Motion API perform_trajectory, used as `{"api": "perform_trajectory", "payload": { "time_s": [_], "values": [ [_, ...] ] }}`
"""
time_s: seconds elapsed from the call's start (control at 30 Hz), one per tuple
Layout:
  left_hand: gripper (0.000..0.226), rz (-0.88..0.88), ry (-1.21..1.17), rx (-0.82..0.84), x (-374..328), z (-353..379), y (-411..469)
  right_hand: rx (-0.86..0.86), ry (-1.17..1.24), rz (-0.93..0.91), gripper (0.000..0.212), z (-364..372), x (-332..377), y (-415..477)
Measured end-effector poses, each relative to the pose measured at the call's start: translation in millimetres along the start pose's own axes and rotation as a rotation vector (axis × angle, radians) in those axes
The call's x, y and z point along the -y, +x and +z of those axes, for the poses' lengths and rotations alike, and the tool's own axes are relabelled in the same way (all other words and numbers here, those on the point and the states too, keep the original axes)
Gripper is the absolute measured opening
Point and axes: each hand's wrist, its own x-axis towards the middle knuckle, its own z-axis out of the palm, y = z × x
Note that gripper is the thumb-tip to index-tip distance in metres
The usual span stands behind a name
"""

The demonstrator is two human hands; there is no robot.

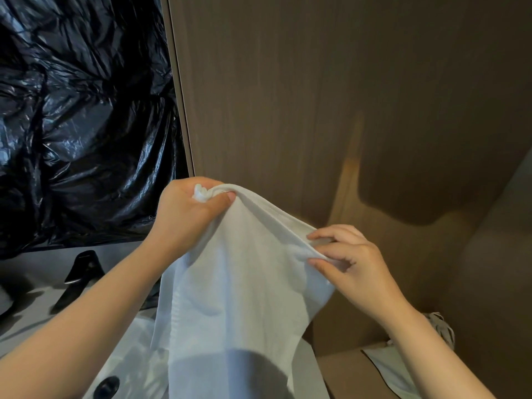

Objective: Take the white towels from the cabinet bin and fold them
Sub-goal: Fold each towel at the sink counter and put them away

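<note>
Hanging closest to the lens, a white towel (230, 283) of soft, finely ribbed cloth drops in loose folds between two bare forearms, its lower part in shadow and running out of the bottom of the head view. Its top edge is stretched in the air in front of a brown wood-grain cabinet panel (316, 96), sloping down from the left hand (190, 214) to the right hand (348, 263). The left hand is clenched round a bunched corner, a small crumpled tuft of cloth poking out above the thumb. The right hand pinches the rolled hem lower down, its fingers (322, 234) curled over the top and the thumb pressed beneath. Behind the left arm, glossy crinkled black plastic sheeting (86, 110) fills the upper left, above a smooth grey bench (28, 283) on which a black angular object (80, 272) rests. Lower left, pale white fabric with a round black button (108, 385) lies under the towel. Lower right, a flat brown box edge (345, 370) sits beside more white cloth (388, 370) and a coil of white braided cord (440, 326).
</note>
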Motion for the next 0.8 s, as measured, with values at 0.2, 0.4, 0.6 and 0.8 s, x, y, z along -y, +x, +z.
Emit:
{"api": "perform_trajectory", "payload": {
  "time_s": [0.2,0.4,0.6,0.8],
  "values": [
    [0.015,-0.114,-0.009,-0.060,5.4,3.3,6.2,0.104,-0.094,0.046,0.046,13.0,1.2,-19.3],
    [0.014,-0.159,-0.002,-0.069,10.8,5.0,6.9,0.173,-0.398,0.078,0.050,-2.8,-18.9,-33.1],
    [0.014,-0.160,0.013,-0.073,12.3,6.7,2.9,0.272,-0.416,0.228,0.022,-20.9,-40.8,-46.0],
    [0.015,-0.140,0.008,-0.045,6.4,8.1,0.5,0.316,-0.348,0.268,0.012,-22.3,-56.7,-48.4]
  ]
}}
